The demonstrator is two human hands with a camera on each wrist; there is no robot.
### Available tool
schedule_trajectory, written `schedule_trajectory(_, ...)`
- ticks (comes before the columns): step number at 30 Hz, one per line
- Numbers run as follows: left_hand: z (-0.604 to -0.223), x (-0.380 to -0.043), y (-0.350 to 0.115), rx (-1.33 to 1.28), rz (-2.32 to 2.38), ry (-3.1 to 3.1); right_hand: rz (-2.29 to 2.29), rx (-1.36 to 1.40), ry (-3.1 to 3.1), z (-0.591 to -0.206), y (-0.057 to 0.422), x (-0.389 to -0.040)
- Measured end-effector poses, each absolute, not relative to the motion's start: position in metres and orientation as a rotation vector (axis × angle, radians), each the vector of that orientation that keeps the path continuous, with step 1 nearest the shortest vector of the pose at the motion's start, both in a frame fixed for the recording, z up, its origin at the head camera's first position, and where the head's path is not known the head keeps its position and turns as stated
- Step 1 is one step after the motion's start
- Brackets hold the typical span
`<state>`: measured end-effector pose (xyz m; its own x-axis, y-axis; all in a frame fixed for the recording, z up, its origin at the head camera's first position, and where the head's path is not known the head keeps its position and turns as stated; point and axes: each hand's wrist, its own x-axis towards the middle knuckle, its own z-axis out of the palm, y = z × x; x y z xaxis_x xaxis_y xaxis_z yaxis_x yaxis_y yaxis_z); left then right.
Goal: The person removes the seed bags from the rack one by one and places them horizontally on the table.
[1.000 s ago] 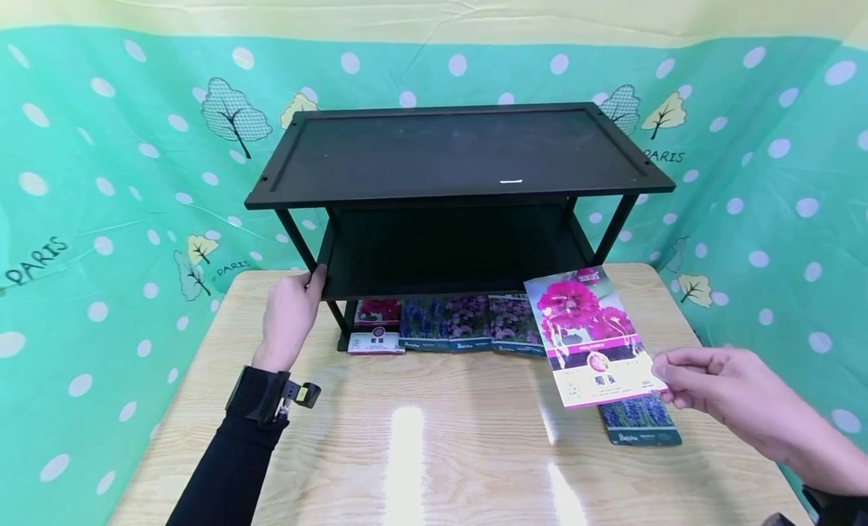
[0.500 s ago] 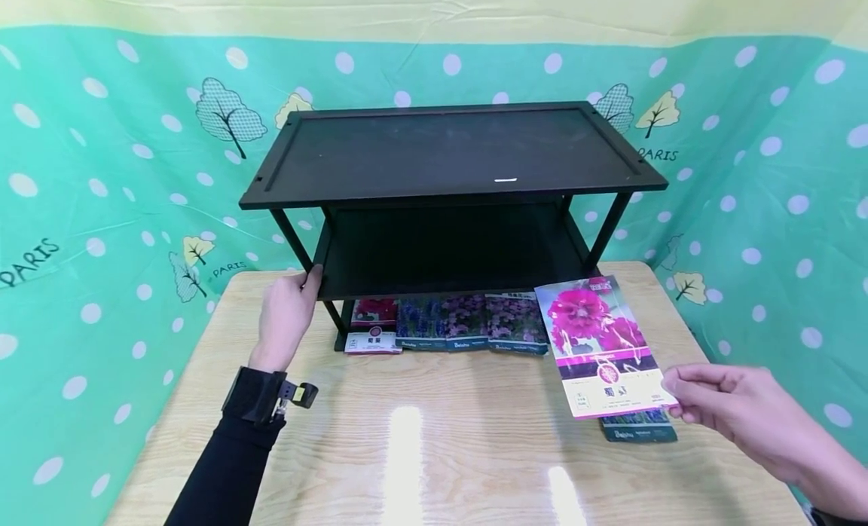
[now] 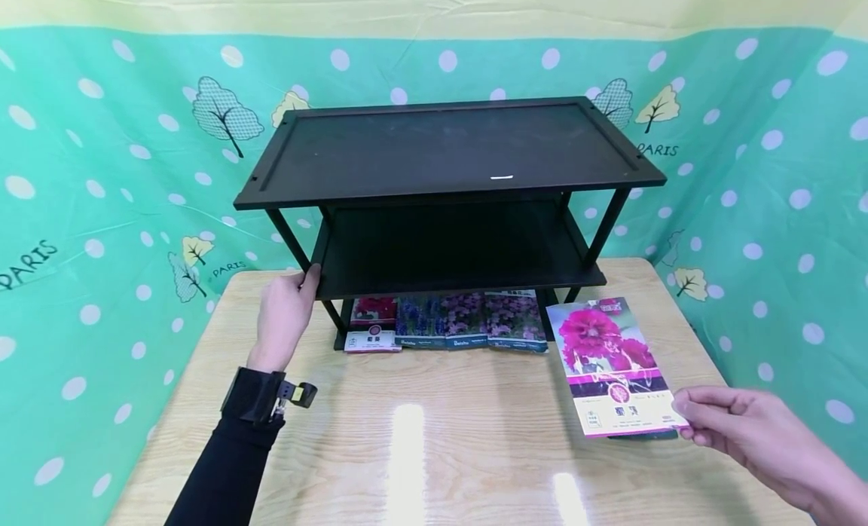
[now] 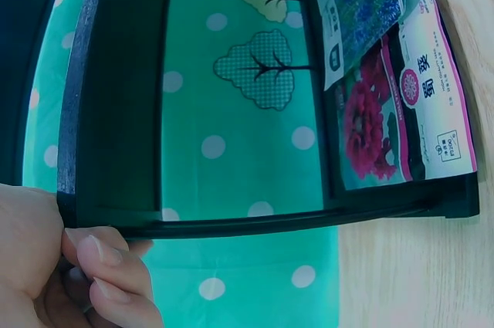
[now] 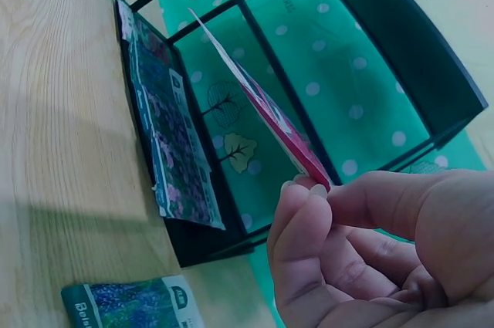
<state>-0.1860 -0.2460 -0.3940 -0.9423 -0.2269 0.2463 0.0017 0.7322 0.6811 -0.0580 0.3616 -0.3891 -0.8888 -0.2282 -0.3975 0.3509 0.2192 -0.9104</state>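
My right hand pinches the lower right corner of a seed packet printed with pink hollyhock-like flowers, between thumb and fingers. The right wrist view shows this packet edge-on, raised off the table. My left hand grips the left front corner of the middle shelf on a black shelf rack; its curled fingers show at that corner in the left wrist view. Along the rack's bottom tier lie several seed packets: a pink-flowered one at the left, then a blue-flowered one and purple ones.
Another blue-flowered packet lies on the wooden table in front of the rack's right end, mostly hidden in the head view behind the held packet. A green dotted cloth hangs behind and beside the table.
My right hand has moved the pink-flowered packet down and to the right, away from the rack, over the blue-flowered packet on the table. My left hand keeps its grip on the rack.
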Motion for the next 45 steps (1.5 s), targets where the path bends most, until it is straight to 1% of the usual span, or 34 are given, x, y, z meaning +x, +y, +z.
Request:
schedule_trajectory(9,-0.394,-0.186,-0.247,0.206,-1.01,-2.628,-1.715,0.119,1.96,-0.408,0.359,-0.061)
schedule_trajectory(16,-0.395,-0.186,-0.247,0.204,-1.008,-2.635,-1.619,0.267,1.928,-0.423,0.353,-0.062)
schedule_trajectory(21,-0.395,-0.185,-0.248,0.205,-1.001,-2.627,-1.575,0.294,1.949,-0.432,0.351,-0.061)
schedule_trajectory(45,-0.396,-0.187,-0.246,0.188,-0.987,-2.632,-1.538,0.28,1.931,-0.465,0.34,-0.064)
